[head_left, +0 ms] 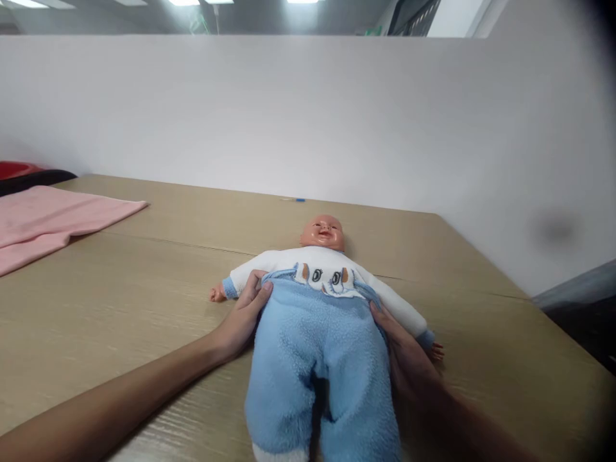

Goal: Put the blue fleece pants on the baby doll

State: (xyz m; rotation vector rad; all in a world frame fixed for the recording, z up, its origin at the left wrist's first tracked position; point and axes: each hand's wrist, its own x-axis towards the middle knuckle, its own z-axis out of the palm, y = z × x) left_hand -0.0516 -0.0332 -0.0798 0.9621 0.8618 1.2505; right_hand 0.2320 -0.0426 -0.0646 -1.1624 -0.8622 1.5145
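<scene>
A baby doll [323,233] lies on its back on the wooden table, head toward the wall and legs toward me. It wears a white top [269,260] with blue cuffs and fluffy light-blue trousers [317,333] with an embroidered animal face at the waist. My left hand [248,312] grips the trousers' waistband at the left side, thumb on top. At the right side of the waist, my right hand [402,340] has its thumb on the waistband; its other fingers are hidden beneath the cloth. Both doll arms stretch outward, and the feet are partly out of frame.
A pink cloth [52,221] lies spread at the table's left, near a red and black object [29,174]. A small blue-ended stick, possibly a pen [299,200], rests at the far table edge [216,189]. A white wall [289,115] stands behind.
</scene>
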